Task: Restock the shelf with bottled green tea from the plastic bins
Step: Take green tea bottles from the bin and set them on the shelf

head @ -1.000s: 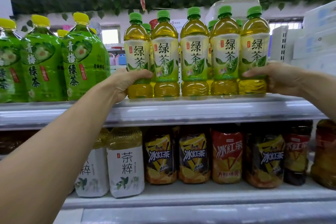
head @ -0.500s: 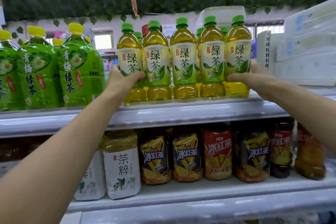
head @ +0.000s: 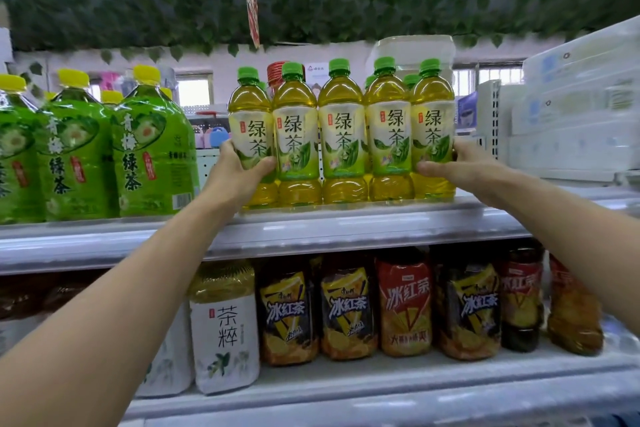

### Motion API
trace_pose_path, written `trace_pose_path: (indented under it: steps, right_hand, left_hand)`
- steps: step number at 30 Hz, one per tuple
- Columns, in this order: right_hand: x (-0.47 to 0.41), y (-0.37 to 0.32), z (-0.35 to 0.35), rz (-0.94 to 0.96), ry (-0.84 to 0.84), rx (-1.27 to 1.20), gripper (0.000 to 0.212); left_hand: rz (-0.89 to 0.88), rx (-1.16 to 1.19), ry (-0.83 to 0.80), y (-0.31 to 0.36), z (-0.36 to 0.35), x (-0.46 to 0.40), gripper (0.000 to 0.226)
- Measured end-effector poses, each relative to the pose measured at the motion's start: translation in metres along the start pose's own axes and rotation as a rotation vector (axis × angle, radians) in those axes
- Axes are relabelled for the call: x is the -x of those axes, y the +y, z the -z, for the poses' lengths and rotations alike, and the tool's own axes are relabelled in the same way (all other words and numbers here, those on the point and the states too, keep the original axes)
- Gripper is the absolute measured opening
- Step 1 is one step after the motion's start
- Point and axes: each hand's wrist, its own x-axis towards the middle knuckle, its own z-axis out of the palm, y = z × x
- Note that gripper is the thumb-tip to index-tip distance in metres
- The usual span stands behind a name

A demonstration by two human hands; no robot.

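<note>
Row of five clear plastic green-capped bottles of yellow-green tea (head: 343,135) upright on glossy white metal shelf (head: 311,232) | left hand (head: 235,177) fingers curled round leftmost bottle | right hand (head: 464,166) fingers straight, together, pressing rightmost bottle.

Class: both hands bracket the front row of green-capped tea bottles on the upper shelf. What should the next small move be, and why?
Probably slide the row of five bottles left, toward the big green bottles. The left hand grips the leftmost bottle and the right hand presses the rightmost bottle, so the row is squeezed together, while a gap shows on the shelf between the groups.
</note>
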Motion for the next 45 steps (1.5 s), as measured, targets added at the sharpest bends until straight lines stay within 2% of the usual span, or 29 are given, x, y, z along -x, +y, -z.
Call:
trace_pose_path:
  steps: [5,6,8,10,12,15,19,24,32,35,37,40,43,45]
  right_hand:
    - [0.002,0.0,-0.004,0.044,0.021,0.057,0.037]
    - [0.002,0.003,-0.005,0.054,0.062,0.088,0.049]
    - [0.002,0.009,-0.011,0.104,0.26,0.19,0.085]
    - [0.011,0.005,-0.026,0.336,0.502,0.324,0.086]
    - [0.025,-0.012,-0.048,0.672,0.58,0.454,0.078]
    - [0.024,-0.031,-0.078,0.953,0.432,0.712,0.072]
    - [0.009,-0.044,-0.106,1.094,0.197,1.028,0.065]
    - [-0.002,-0.054,-0.112,1.026,0.084,1.185,0.069]
    - [-0.006,-0.06,-0.113,0.913,-0.003,1.2,0.065]
    - [-0.003,-0.061,-0.111,0.938,-0.018,1.172,0.062]
    - [-0.003,-0.063,-0.1,0.985,0.084,1.084,0.066]
    - [-0.008,-0.079,-0.068,0.904,0.233,0.933,0.094]
    - [-0.012,-0.091,-0.043,0.757,0.151,1.133,0.123]
    - [-0.009,-0.082,-0.047,0.767,0.088,1.275,0.124]
  left_hand:
    - [0.021,0.013,-0.016,0.002,0.0,0.003,0.063]
    - [0.031,0.02,-0.023,0.003,0.0,0.003,0.064]
    - [0.034,0.015,-0.036,0.004,0.0,0.004,0.067]
    - [0.032,0.0,-0.04,0.005,0.0,0.005,0.067]
    - [0.035,-0.001,-0.04,0.005,0.001,0.005,0.067]
    - [0.037,0.018,-0.062,0.005,0.002,0.006,0.069]
    - [0.024,0.023,-0.113,0.005,0.005,0.008,0.073]
    - [0.022,0.008,-0.142,0.001,0.009,0.005,0.075]
    - [0.0,-0.019,-0.17,0.0,0.007,0.005,0.079]
    - [-0.009,0.01,-0.165,0.001,0.005,0.005,0.081]
    - [-0.035,0.043,-0.148,-0.001,0.004,0.007,0.092]
    - [-0.118,-0.066,-0.086,-0.005,-0.002,0.009,0.13]
    - [-0.155,-0.289,-0.03,0.0,-0.01,0.017,0.151]
    - [-0.146,-0.336,-0.014,0.001,-0.014,0.019,0.157]
